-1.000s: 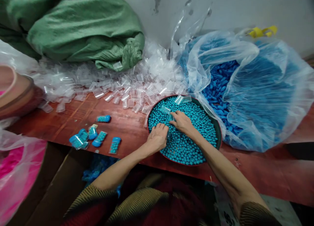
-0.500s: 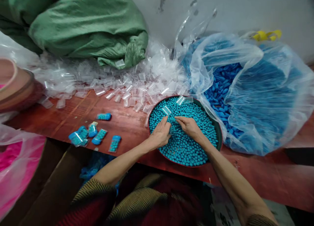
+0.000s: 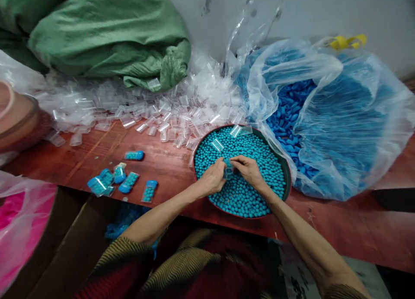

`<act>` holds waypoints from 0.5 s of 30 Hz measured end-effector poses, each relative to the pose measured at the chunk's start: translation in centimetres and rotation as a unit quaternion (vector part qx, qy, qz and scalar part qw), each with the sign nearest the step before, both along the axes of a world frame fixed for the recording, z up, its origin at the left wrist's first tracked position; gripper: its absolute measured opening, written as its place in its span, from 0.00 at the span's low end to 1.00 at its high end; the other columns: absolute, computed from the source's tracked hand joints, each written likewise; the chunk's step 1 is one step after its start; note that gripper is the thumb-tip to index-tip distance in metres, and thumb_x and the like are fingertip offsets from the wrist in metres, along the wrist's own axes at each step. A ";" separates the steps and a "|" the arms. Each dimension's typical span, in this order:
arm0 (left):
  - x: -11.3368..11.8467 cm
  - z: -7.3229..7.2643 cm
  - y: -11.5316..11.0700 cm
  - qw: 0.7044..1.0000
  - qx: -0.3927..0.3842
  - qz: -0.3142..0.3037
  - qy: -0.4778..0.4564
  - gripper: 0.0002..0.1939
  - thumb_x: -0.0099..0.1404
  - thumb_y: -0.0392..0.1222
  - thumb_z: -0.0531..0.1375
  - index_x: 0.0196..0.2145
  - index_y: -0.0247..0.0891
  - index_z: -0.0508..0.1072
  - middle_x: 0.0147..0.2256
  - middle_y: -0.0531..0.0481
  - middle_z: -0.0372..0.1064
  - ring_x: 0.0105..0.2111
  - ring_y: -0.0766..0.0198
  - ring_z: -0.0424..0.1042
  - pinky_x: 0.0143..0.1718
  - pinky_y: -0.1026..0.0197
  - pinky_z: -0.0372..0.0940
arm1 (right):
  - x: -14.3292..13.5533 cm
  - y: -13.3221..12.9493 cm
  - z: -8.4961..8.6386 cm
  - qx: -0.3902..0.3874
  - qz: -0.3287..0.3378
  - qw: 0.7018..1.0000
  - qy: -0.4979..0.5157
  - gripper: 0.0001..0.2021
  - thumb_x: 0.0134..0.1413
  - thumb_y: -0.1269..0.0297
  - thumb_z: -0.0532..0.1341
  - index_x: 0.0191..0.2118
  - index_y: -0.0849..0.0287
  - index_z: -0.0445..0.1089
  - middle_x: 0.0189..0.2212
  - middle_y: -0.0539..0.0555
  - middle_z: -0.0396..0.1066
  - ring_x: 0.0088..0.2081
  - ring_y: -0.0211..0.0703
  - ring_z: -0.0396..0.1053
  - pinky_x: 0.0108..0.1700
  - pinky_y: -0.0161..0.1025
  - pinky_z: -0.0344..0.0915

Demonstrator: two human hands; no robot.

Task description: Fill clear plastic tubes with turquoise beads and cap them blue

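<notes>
Over a round tray full of turquoise beads, my two hands work close together. My left hand is closed around a small clear plastic sleeve, with turquoise showing through it. The fingers of my right hand are pinched together at the sleeve's upper right side; what lies between the fingertips is too small to make out. Another clear sleeve rests on the beads behind my hands, and more lie at the tray's back rim.
Bead-filled sleeves with blue caps lie left on the red table. Loose clear sleeves are heaped behind, under a green sack. A translucent bag of blue caps stands right; a pinkish basin sits far left.
My right fingertips have lowered slightly and closed in on my left hand, where the clear sleeve now shows more plainly. The whole view has shifted slightly.
</notes>
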State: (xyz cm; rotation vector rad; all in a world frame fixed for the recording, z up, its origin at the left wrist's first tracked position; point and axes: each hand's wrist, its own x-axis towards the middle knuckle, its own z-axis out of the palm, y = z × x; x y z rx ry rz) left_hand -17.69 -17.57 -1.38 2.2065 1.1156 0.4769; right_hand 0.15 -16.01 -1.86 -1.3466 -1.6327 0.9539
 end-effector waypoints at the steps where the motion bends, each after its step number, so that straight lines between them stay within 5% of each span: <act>1: 0.1 0.0 0.1 1.000 -0.014 0.006 0.001 0.16 0.58 0.35 0.55 0.45 0.35 0.58 0.49 0.36 0.63 0.46 0.52 0.69 0.47 0.49 0.65 | -0.2 -0.2 -0.2 -0.020 -0.003 1.000 0.011 0.10 0.51 0.61 0.58 0.33 0.58 0.75 0.22 0.49 0.72 0.24 0.39 0.68 0.30 0.36 0.66; 3: 0.2 0.0 0.1 1.000 -0.018 0.013 0.004 0.18 0.59 0.35 0.54 0.48 0.34 0.57 0.43 0.41 0.66 0.43 0.53 0.69 0.44 0.49 0.66 | -0.6 -0.4 -0.4 -0.030 0.005 1.000 0.003 0.09 0.50 0.63 0.58 0.33 0.57 0.75 0.23 0.49 0.73 0.25 0.39 0.69 0.31 0.36 0.66; 8: 0.6 -0.5 -0.2 0.998 0.028 0.008 0.061 0.36 0.53 0.30 0.55 0.59 0.29 0.48 0.52 0.34 0.59 0.53 0.49 0.60 0.52 0.47 0.59 | -0.7 -0.5 -0.4 0.015 0.076 0.995 -0.065 0.11 0.52 0.67 0.55 0.32 0.56 0.76 0.28 0.50 0.75 0.31 0.40 0.71 0.37 0.37 0.67; 11: 0.7 -0.5 -0.4 0.995 0.007 0.015 0.094 0.38 0.53 0.30 0.53 0.61 0.32 0.45 0.53 0.36 0.59 0.53 0.50 0.60 0.52 0.48 0.59 | -0.6 -0.4 0.1 0.030 0.115 0.985 -0.129 0.11 0.54 0.68 0.54 0.34 0.55 0.75 0.31 0.52 0.77 0.35 0.42 0.72 0.40 0.38 0.66; 15: 0.7 0.2 -0.4 0.991 -0.020 0.033 0.130 0.40 0.55 0.32 0.53 0.63 0.32 0.40 0.54 0.36 0.59 0.53 0.49 0.59 0.51 0.46 0.58 | -1.5 -1.2 1.0 0.066 0.034 0.976 -0.206 0.11 0.57 0.66 0.53 0.37 0.56 0.73 0.35 0.55 0.76 0.36 0.45 0.72 0.41 0.40 0.65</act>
